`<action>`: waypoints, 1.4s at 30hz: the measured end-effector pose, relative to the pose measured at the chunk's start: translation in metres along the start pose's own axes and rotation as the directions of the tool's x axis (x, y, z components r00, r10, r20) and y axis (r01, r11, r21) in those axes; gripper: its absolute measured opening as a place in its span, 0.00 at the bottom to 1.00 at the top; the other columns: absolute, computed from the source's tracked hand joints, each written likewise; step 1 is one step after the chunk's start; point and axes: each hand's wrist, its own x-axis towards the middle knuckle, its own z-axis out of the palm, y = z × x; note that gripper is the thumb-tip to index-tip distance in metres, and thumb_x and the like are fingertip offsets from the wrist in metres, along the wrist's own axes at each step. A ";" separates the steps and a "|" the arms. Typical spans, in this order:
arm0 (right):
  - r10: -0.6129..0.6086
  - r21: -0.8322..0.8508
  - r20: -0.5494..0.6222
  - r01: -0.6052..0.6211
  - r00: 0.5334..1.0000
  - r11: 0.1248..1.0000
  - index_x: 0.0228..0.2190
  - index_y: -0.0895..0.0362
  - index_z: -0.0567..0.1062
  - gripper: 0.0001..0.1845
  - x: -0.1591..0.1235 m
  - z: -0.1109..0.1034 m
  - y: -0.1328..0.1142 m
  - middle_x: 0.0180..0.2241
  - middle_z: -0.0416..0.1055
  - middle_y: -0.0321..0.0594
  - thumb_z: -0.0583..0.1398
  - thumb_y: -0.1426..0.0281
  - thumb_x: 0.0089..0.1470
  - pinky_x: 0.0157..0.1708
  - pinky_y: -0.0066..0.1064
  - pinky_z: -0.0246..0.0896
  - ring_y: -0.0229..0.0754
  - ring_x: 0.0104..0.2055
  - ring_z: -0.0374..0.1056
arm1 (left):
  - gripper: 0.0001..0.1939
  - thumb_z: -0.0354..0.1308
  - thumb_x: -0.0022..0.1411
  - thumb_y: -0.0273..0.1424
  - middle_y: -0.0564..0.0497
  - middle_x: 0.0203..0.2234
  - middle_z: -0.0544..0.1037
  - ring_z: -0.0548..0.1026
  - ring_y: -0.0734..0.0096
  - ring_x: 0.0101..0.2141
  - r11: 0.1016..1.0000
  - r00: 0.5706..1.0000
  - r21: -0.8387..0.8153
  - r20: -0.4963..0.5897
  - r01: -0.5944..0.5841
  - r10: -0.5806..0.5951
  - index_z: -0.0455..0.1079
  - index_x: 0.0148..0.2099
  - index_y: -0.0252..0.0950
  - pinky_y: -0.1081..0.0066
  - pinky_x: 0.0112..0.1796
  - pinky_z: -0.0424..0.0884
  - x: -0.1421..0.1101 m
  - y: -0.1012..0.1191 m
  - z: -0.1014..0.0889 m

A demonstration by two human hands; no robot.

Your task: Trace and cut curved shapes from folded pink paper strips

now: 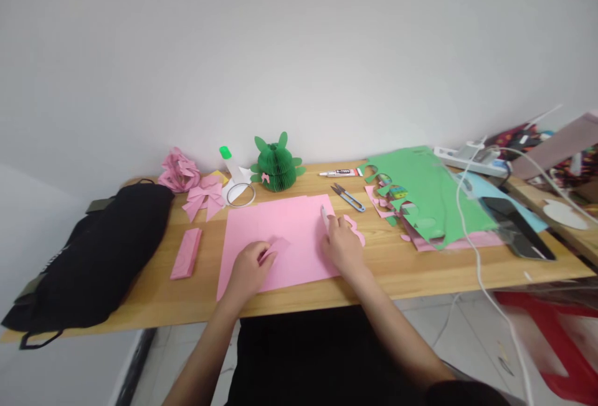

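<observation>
A large pink paper sheet (pixel 284 231) lies flat on the wooden desk (pixel 374 281) in front of me. My left hand (pixel 250 269) rests on it with fingers closed on a small pink paper piece (pixel 279 246). My right hand (pixel 342 245) sits at the sheet's right edge, gripping a small white pen-like tool (pixel 324 214) with its tip up. A pink scalloped cut-out (pixel 355 228) lies just right of that hand.
Small scissors (pixel 348 197) and a glue tube (pixel 341 172) lie behind the sheet. A green paper cactus (pixel 275 166), tape ring (pixel 241 194), pink bows (pixel 204 197) and pink strip stack (pixel 186 253) sit left. Black bag (pixel 88 256) far left; green sheets (pixel 425 191), power strip (pixel 469 158), cables right.
</observation>
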 end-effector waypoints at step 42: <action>-0.314 0.675 0.177 0.117 0.933 0.729 0.32 0.55 0.73 0.10 -0.045 -0.003 -0.017 0.22 0.74 0.34 0.63 0.63 0.49 0.23 0.27 0.60 0.36 0.22 0.68 | 0.21 0.71 0.44 0.43 0.51 0.25 0.75 0.75 0.70 0.28 0.346 0.890 -0.827 0.362 0.443 -0.277 0.72 0.32 0.33 0.70 0.31 0.72 -0.020 0.033 0.040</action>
